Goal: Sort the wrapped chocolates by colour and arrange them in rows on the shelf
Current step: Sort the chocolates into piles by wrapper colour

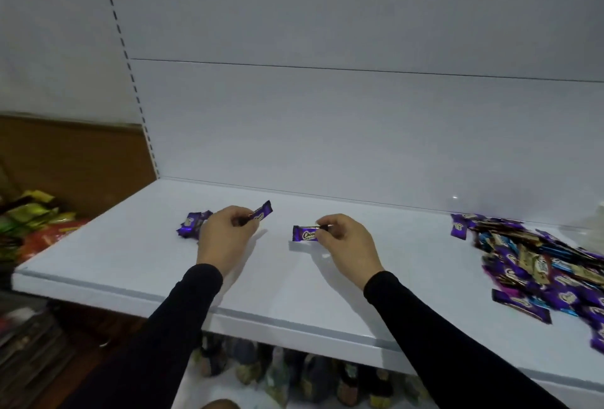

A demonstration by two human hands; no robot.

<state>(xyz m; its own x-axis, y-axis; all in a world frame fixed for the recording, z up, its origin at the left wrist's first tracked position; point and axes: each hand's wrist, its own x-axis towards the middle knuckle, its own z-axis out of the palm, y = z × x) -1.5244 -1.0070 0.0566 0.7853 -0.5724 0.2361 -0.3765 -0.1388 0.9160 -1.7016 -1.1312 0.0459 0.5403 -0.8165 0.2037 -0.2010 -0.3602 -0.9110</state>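
**Both hands pinching purple chocolates above the white shelf**

Under the front edge of the shelf (294, 327), on a lower level: dark bottles or jars (294, 372), too blurred for telling more.

Reaching forward over the front edge: two arms in black sleeves (183, 317).

Left hand (225, 232): pinching one end of a purple chocolate (261, 212) between thumb and curled fingers, holding it tilted, with the free end pointing up and to the right, above the shelf surface. Right hand (346, 242): pinching the right end of a second purple chocolate (305, 233) with thumb and fingertips, holding it about level and low over the shelf; not possible to tell if touching the surface or not. Lettering beginning with "Choc" showing on this wrapper. Hands staying near each other but apart.

Just behind the left hand, partly hidden by it: a small group of purple chocolates (191, 224) lying on the shelf, close together.

Well apart, at the right side of the shelf: a big unsorted pile of chocolates (536, 264) in purple, blue and golden-brown wrappers, lying in all directions and running out of the picture.

At far left, beside the shelf: green, yellow and red packets (36, 222), blurred, in front of a brown board (81, 160).

Behind everything: the white back panel (327, 114) with a slotted upright (130, 68) at its left.
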